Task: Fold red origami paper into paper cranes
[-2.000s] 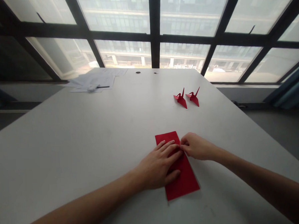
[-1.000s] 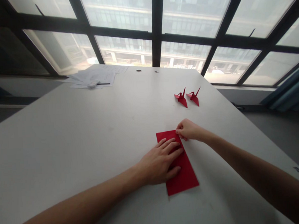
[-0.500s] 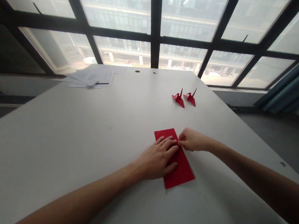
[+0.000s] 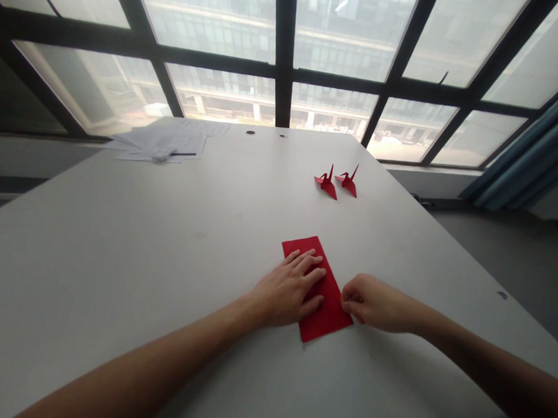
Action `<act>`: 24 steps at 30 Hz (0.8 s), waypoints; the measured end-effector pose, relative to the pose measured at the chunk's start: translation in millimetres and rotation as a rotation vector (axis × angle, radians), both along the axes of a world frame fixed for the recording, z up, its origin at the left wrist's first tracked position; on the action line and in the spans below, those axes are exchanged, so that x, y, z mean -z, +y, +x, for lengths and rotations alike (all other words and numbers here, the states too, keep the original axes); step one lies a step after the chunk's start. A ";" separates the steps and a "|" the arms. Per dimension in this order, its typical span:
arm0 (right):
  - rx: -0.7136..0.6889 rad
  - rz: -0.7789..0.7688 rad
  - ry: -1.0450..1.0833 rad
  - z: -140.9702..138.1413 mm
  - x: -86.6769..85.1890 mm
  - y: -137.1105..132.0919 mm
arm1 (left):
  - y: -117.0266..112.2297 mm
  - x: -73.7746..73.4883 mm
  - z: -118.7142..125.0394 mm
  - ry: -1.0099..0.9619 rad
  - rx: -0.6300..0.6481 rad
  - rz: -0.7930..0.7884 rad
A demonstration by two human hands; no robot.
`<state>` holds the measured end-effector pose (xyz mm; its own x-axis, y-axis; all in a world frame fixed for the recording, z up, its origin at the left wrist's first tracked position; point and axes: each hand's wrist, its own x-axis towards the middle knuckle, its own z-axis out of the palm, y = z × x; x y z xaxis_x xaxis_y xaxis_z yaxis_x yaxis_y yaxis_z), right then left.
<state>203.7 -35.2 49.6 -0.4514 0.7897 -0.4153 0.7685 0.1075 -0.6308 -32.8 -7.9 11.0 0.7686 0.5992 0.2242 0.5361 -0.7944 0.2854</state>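
A folded sheet of red paper (image 4: pixel 334 315) lies as a long rectangle on the white table. My left hand (image 4: pixel 290 291) rests flat on it, palm down with the fingers spread, covering its left and middle part. At the paper's right edge, close to the near corner, my right hand (image 4: pixel 365 301) is closed, thumb and fingertips pinched together against that edge. How much paper is between those fingertips is hidden. Two red paper cranes, a left one (image 4: pixel 327 184) and a right one (image 4: pixel 347 183), stand side by side farther back.
Loose white papers (image 4: pixel 158 139) are spread at the table's far left, with a small pale crumpled thing and a dark stick-like object on them. The white table (image 4: pixel 145 241) reaches to tall windows (image 4: pixel 221 87). A blue curtain (image 4: pixel 510 159) hangs at the right.
My right hand has slid along the paper's right edge towards me, from the middle to near the close corner. My left hand stays flat on the paper. The view has shifted slightly.
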 end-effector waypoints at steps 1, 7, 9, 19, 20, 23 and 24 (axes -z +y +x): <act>0.001 -0.001 -0.003 0.6 0.1 -4.1 | 0.0 -0.2 0.0 -0.001 0.000 0.001; 0.010 -0.001 -0.012 9.3 -0.1 -25.1 | 0.7 1.1 -0.2 -0.007 0.000 -0.004; -0.013 -0.082 0.017 14.9 -0.5 -28.2 | 1.2 2.2 -0.4 -0.011 0.001 -0.001; 0.095 0.017 0.169 5.7 4.5 -0.9 | -0.6 -2.6 -0.8 0.014 -0.010 -0.011; 0.083 -0.012 0.182 2.0 6.5 1.8 | -0.8 -3.1 -1.0 0.014 -0.009 -0.013; 0.098 -0.057 0.185 -5.9 12.2 11.3 | -0.8 -3.1 -1.1 0.014 -0.004 -0.024; 0.118 -0.054 0.175 -7.4 13.6 15.4 | -0.7 -2.8 -1.0 0.013 -0.003 -0.028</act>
<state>196.4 -19.8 36.0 -0.4263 0.8200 -0.3819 0.6519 -0.0142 -0.7581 -33.8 -8.6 13.8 0.7694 0.6076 0.1972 0.5424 -0.7845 0.3007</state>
